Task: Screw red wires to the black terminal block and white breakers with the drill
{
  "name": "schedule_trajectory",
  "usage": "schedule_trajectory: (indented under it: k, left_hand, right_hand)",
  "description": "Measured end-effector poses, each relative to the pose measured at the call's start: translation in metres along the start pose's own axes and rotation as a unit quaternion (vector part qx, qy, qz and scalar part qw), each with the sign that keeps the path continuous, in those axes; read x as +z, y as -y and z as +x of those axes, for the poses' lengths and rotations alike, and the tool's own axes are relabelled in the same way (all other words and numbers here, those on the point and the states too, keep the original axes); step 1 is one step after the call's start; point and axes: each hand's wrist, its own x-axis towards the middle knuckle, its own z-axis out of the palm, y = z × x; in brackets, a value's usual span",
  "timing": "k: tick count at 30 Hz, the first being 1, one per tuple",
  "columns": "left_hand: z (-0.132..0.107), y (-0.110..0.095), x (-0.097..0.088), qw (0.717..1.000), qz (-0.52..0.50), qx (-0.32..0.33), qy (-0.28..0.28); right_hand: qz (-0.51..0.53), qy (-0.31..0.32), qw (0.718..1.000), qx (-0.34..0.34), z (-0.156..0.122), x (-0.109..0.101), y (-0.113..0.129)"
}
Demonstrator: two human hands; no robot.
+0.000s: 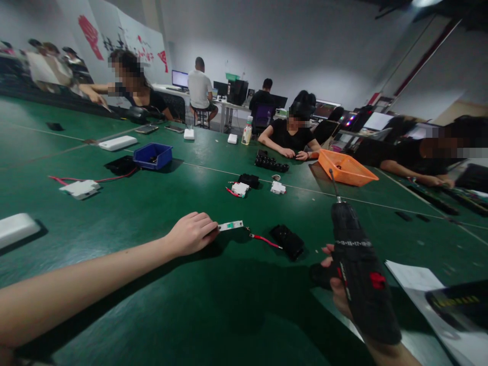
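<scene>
My left hand (193, 234) rests on the green table, its fingers closed on one end of a slim white circuit breaker (237, 224) with a green switch. Beside the breaker's free end lies the terminal of a short red wire (267, 240); whether they touch I cannot tell. That wire runs to a black block (287, 241). On the right, my right hand (338, 295) is wrapped round the grip of a black cordless drill (360, 264). Its long bit (334, 184) points up and away from me, apart from the breaker. The drill's body hides part of this hand.
Farther back lie white breakers (240, 189), a blue bin (153, 155) and an orange basket (348, 168). Another white breaker (81, 189) with red wire sits left. Papers (419, 284) lie by my right arm. Co-workers (293, 134) sit along the table's far side.
</scene>
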Motion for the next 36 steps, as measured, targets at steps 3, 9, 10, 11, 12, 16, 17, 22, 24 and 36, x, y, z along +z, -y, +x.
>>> schedule_trajectory:
  k: [3, 9, 10, 11, 12, 16, 17, 22, 24, 36]
  left_hand:
    - [0.001, 0.0, -0.001, 1.0, 0.003, 0.001, 0.004]
    - [0.003, -0.001, -0.002, 1.0, -0.001, 0.006, -0.014]
    - [0.003, -0.001, -0.002, 1.0, -0.003, 0.006, -0.014]
    - [0.003, 0.0, -0.002, 1.0, -0.004, 0.007, -0.013]
    - [0.003, 0.0, -0.002, 1.0, -0.003, 0.007, -0.012]
    - [0.003, 0.0, -0.002, 1.0, 0.002, 0.01, -0.01]
    - [0.003, 0.0, -0.003, 1.0, 0.001, 0.01, -0.009]
    - [0.003, 0.001, -0.002, 1.0, -0.001, 0.012, -0.007]
    - [0.003, 0.001, -0.002, 1.0, 0.0, 0.012, -0.006]
    - [0.003, 0.0, -0.003, 1.0, 0.005, 0.011, -0.002]
  right_hand:
    - [-0.02, -0.015, 1.0, -0.016, 0.01, -0.002, -0.006]
    - [-0.007, -0.004, 1.0, -0.021, 0.02, -0.006, -0.001]
    - [0.007, -0.004, 1.0, -0.011, 0.02, -0.006, -0.001]
    - [0.024, -0.006, 1.0, 0.003, 0.019, -0.005, -0.001]
    - [0.041, -0.009, 0.999, 0.02, 0.019, -0.005, -0.001]
    - [0.047, -0.038, 0.996, 0.064, 0.021, -0.001, 0.002]
    - [0.029, -0.044, 0.996, 0.065, 0.021, 0.0, 0.004]
    - [-0.029, -0.043, 0.997, 0.058, 0.023, 0.0, 0.012]
    - [-0.011, -0.036, 0.997, 0.071, 0.023, 0.0, 0.011]
    - [0.023, -0.044, 0.995, 0.085, 0.021, -0.001, 0.003]
